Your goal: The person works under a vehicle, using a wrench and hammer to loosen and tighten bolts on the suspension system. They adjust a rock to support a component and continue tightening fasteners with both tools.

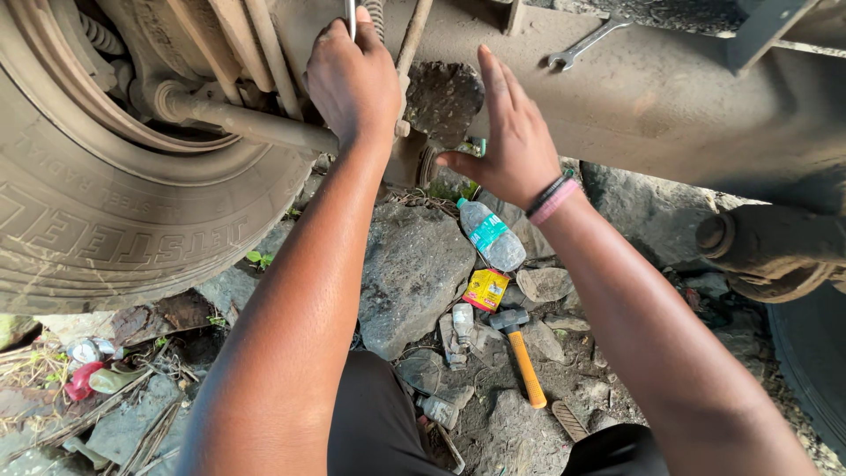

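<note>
Over the hammer (522,353) lying unused on the rocks, the left hand (352,79) has fingers clamped on a tool (350,16) at the axle, the right hand (511,145) spread open beside it.

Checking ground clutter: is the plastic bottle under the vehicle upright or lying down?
Lying down. The plastic bottle rests on its side across the rocks, cap end toward the right hand. Its fill level cannot be told.

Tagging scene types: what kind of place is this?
Likely an outdoor roadside repair spot under a heavy vehicle: big tyre, rocky littered ground, hammer lying loose. Left hand grips a metal tool.
</note>
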